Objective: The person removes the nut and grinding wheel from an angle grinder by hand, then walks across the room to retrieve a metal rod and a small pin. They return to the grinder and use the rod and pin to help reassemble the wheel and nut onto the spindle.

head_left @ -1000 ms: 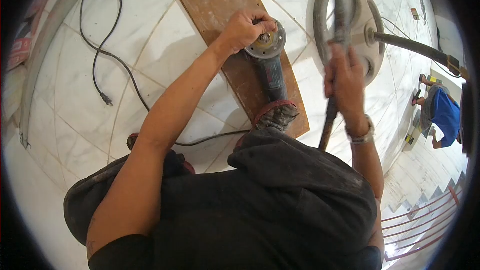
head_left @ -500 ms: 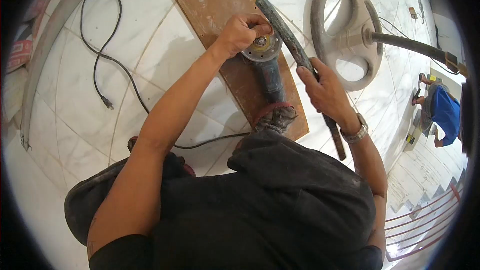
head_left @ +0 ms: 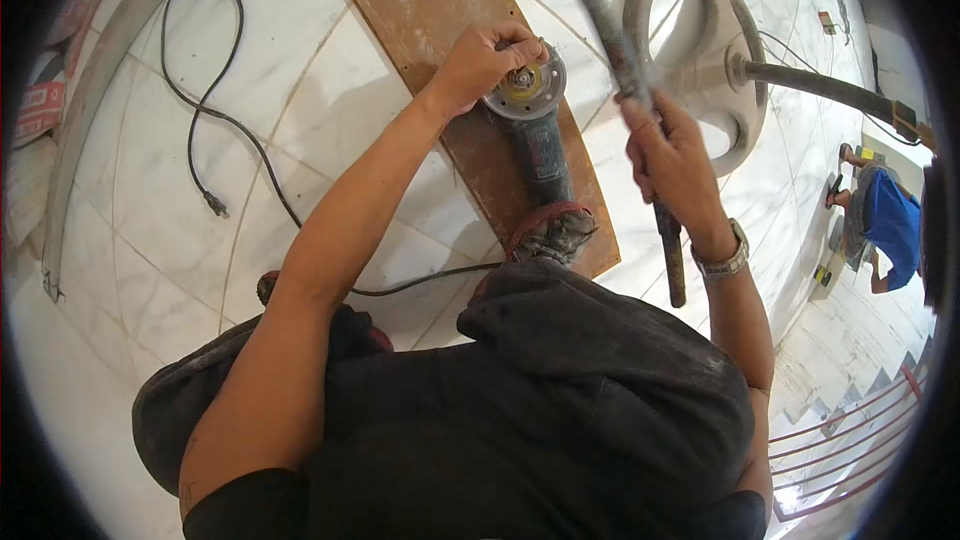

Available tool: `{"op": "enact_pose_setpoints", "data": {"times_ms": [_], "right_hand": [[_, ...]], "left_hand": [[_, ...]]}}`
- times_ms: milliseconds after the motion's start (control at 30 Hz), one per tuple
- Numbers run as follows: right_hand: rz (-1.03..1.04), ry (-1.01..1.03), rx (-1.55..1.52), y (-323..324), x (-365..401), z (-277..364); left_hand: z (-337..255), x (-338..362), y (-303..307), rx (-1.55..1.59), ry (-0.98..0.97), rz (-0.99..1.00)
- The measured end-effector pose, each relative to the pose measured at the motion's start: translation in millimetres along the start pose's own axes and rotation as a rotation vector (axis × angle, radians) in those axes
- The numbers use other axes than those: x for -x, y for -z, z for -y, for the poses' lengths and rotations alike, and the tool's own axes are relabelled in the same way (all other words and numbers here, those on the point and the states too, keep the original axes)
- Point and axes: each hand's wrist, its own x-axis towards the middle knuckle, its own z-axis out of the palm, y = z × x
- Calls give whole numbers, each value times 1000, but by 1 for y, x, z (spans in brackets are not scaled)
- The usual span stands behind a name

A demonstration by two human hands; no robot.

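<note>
An angle grinder lies on a brown board, its round disc guard and yellow-centred hub facing up. My left hand is closed in a pinch at the rim of the disc; what its fingertips hold is too small to name. My right hand grips a long dark bar around its middle, tilted and blurred by motion, to the right of the grinder and apart from it. A dusty foot with a red strap rests at the grinder's rear end.
A black power cord with a plug loops over the white tiled floor at left. A grey mixer paddle-like round frame with a dark pole stands at right. Beyond it a person in blue bends near red rails.
My right hand has lifted the bar up and away from the disc, and the bar has swung to the right. My left hand stays at the disc's rim.
</note>
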Motion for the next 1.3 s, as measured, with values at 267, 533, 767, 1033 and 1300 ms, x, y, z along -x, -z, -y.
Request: {"op": "enact_pose_setpoints", "data": {"times_ms": [267, 533, 767, 1033, 1300], "right_hand": [[-32, 4, -100, 5, -12, 1], [54, 136, 94, 8, -42, 31], [-35, 249, 465, 0, -136, -42], [-62, 340, 564, -7, -153, -50], [-48, 353, 553, -17, -155, -31]], "left_hand": [[-12, -9, 53, 178, -56, -479], [-21, -56, 139, -898, -163, -625], [-15, -38, 155, -947, -326, -730], [0, -28, 139, -1037, -470, -654], [3, -27, 137, -1219, -645, -567]]}}
